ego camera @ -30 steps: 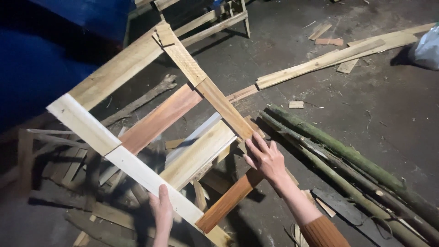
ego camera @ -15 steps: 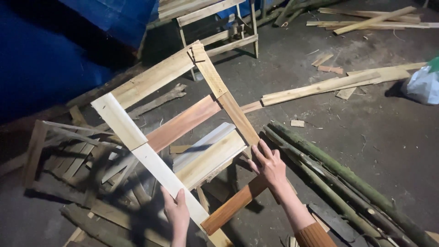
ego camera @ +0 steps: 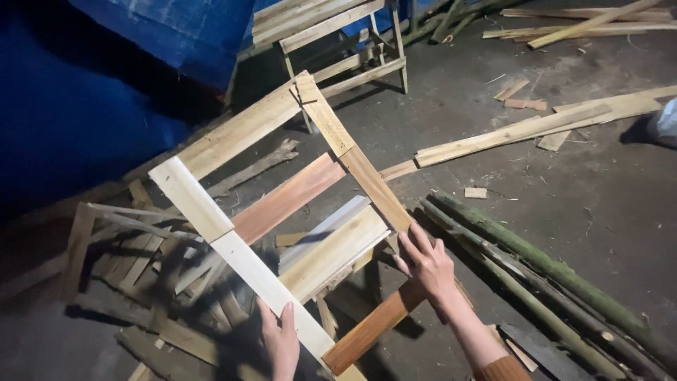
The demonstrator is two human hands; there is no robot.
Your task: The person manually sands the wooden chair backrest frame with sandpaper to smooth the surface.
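Nearest, at 6 o'clock, the left hand (ego camera: 280, 339) grips the pale side rail of a slatted wooden frame (ego camera: 282, 204), fingers curled over the rail's upper face, thumb side hidden behind. Just to its right, at about 5 o'clock, the right hand (ego camera: 425, 262) lies on the frame's opposite rail, fingers spread and extended flat along the wood, not wrapped around it. Frame is held tilted above the ground, centre of view, running from 6 toward 12 o'clock. Between the rails: a reddish-brown slat (ego camera: 370, 328) lowest, by the hands; a pale double slat (ego camera: 335, 250) above it; another reddish slat (ego camera: 285, 199) beyond; a pale end board (ego camera: 240, 130) farthest.

Under the frame, at 8 o'clock, scrap wood pieces (ego camera: 134, 261) heaped in shadow. At 4 o'clock, green bamboo poles (ego camera: 557, 275) lying side by side on the dirt floor (ego camera: 564, 204). Farther, at 2 o'clock, long pale planks (ego camera: 522, 130) on the ground, small offcuts near them. At 12 o'clock, a wooden stool-like stand (ego camera: 338, 35). At 10 to 11 o'clock, blue tarpaulin (ego camera: 106, 85).
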